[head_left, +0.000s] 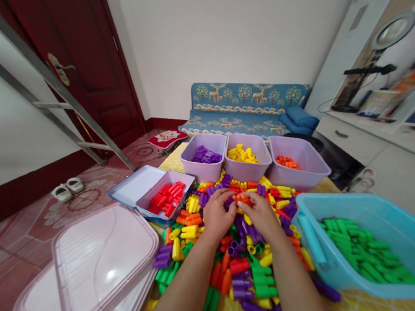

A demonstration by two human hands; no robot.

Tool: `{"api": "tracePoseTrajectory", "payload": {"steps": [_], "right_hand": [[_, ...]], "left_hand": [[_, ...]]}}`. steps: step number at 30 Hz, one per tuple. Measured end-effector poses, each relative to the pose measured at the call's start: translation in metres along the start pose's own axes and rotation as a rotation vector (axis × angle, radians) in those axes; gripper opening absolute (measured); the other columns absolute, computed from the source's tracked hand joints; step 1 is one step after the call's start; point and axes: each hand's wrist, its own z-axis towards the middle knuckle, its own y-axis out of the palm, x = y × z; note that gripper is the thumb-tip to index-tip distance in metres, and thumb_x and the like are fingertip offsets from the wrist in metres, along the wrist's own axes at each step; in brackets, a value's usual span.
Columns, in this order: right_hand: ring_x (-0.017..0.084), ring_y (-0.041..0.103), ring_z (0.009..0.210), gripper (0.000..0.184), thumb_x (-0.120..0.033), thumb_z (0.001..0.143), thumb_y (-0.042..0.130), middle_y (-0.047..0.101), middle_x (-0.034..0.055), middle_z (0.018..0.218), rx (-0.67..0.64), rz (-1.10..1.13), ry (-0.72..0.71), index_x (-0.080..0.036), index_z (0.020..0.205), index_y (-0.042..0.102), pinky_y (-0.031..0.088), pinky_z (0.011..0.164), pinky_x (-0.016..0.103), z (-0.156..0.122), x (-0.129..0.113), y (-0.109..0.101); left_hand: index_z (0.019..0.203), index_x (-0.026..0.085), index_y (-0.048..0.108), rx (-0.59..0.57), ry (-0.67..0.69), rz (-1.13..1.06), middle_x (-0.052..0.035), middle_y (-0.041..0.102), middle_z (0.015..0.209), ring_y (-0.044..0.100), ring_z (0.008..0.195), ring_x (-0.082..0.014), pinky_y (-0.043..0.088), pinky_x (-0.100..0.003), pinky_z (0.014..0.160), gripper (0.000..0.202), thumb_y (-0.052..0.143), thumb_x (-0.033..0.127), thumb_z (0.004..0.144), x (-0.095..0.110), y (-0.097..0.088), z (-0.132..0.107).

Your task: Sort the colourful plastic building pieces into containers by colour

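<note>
Both my hands meet over a heap of bullet-shaped plastic pieces in red, orange, yellow, green and purple. My right hand (259, 215) is closed on a few small orange plastic pieces (243, 199). My left hand (218, 215) has its fingers curled, with its fingertips at the left end of those same orange pieces. Purple pieces show between and just below the hands. Near my forearms lie green pieces (262, 281), a red piece (240, 265) and yellow pieces (189, 232), many lined up side by side.
Lilac bins behind the heap hold purple (205, 155), yellow (243, 154) and orange pieces (288, 162). Red pieces (167, 198) fill a small tray at left. A blue basin (309, 232) at right contains green pieces. Lids (106, 259) are stacked front left; a ladder (56, 88) stands beyond.
</note>
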Motion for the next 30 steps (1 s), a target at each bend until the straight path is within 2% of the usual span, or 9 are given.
{"api": "tracePoseTrajectory", "payload": {"steps": [2, 4, 7, 10, 16, 20, 22, 26, 30], "right_hand": [[0.024, 0.066, 0.09, 0.024, -0.033, 0.074, 0.063, 0.071, 0.0075, 0.094, 0.041, -0.019, -0.01, -0.017, 0.091, 0.068, 0.049, 0.086, 0.041, 0.001, -0.001, -0.003], [0.026, 0.065, 0.093, 0.028, -0.039, 0.072, 0.066, 0.072, 0.0077, 0.094, 0.115, -0.067, -0.019, -0.017, 0.09, 0.07, 0.047, 0.089, 0.044, 0.001, -0.002, -0.006], [0.027, 0.065, 0.09, 0.033, -0.044, 0.073, 0.066, 0.073, 0.008, 0.092, 0.149, -0.076, -0.001, -0.016, 0.09, 0.071, 0.049, 0.087, 0.044, 0.001, -0.002, -0.008], [0.025, 0.067, 0.085, 0.038, -0.043, 0.07, 0.068, 0.073, 0.0088, 0.091, 0.172, 0.047, 0.052, -0.015, 0.096, 0.069, 0.053, 0.081, 0.041, 0.001, 0.0, -0.007], [0.025, 0.069, 0.082, 0.036, -0.038, 0.064, 0.072, 0.073, 0.0092, 0.089, 0.182, 0.16, 0.059, -0.015, 0.092, 0.068, 0.055, 0.079, 0.042, 0.004, 0.006, -0.007], [0.024, 0.068, 0.079, 0.034, -0.037, 0.063, 0.072, 0.073, 0.0082, 0.085, 0.235, 0.129, 0.073, -0.015, 0.088, 0.069, 0.055, 0.076, 0.039, 0.003, -0.008, -0.012], [0.023, 0.068, 0.078, 0.034, -0.037, 0.063, 0.072, 0.073, 0.0075, 0.085, 0.181, 0.124, 0.097, -0.015, 0.088, 0.069, 0.055, 0.073, 0.037, 0.001, -0.019, -0.016], [0.019, 0.067, 0.073, 0.031, -0.035, 0.066, 0.07, 0.073, 0.0052, 0.082, -0.041, 0.122, 0.123, -0.015, 0.09, 0.07, 0.053, 0.066, 0.031, -0.005, -0.034, -0.021], [0.016, 0.065, 0.067, 0.027, -0.03, 0.067, 0.07, 0.071, 0.0026, 0.074, -0.097, 0.124, 0.136, -0.015, 0.089, 0.07, 0.051, 0.059, 0.025, -0.007, -0.033, -0.022]], "left_hand": [[0.107, 0.025, 0.066, 0.009, 0.025, -0.026, -0.0025, 0.062, 0.119, 0.055, 0.113, -0.0185, 0.044, -0.032, 0.097, 0.031, 0.06, 0.018, 0.077, 0.001, 0.0, 0.0], [0.106, 0.024, 0.066, 0.0, 0.034, -0.035, -0.0034, 0.065, 0.115, 0.057, 0.11, -0.0191, 0.045, -0.033, 0.095, 0.031, 0.063, 0.02, 0.076, 0.002, -0.001, 0.0], [0.104, 0.021, 0.067, -0.013, 0.025, -0.037, -0.0049, 0.069, 0.104, 0.06, 0.101, -0.0207, 0.048, -0.034, 0.089, 0.029, 0.066, 0.033, 0.077, 0.003, -0.001, -0.001], [0.101, 0.021, 0.068, -0.021, 0.0, -0.05, -0.0047, 0.07, 0.101, 0.062, 0.097, -0.0205, 0.048, -0.035, 0.087, 0.029, 0.064, 0.04, 0.079, 0.001, 0.0, 0.0], [0.101, 0.021, 0.069, -0.005, -0.024, -0.089, -0.0037, 0.071, 0.101, 0.062, 0.097, -0.0196, 0.048, -0.034, 0.088, 0.023, 0.057, 0.031, 0.085, -0.004, 0.002, 0.001], [0.1, 0.02, 0.069, 0.021, -0.045, -0.137, -0.0047, 0.071, 0.101, 0.063, 0.096, -0.0189, 0.048, -0.032, 0.088, 0.026, 0.047, 0.029, 0.09, -0.006, 0.002, 0.003], [0.101, 0.019, 0.069, 0.029, -0.047, -0.135, -0.005, 0.071, 0.102, 0.063, 0.096, -0.0191, 0.049, -0.032, 0.087, 0.027, 0.046, 0.028, 0.09, -0.007, 0.002, 0.003], [0.101, 0.019, 0.069, 0.014, -0.039, -0.138, -0.0046, 0.071, 0.101, 0.064, 0.096, -0.0186, 0.049, -0.03, 0.084, 0.026, 0.046, 0.02, 0.087, -0.008, 0.003, 0.002], [0.101, 0.019, 0.069, 0.003, -0.04, -0.157, -0.0045, 0.071, 0.102, 0.063, 0.097, -0.0187, 0.049, -0.03, 0.085, 0.027, 0.048, 0.017, 0.085, -0.008, 0.003, 0.001]]}}
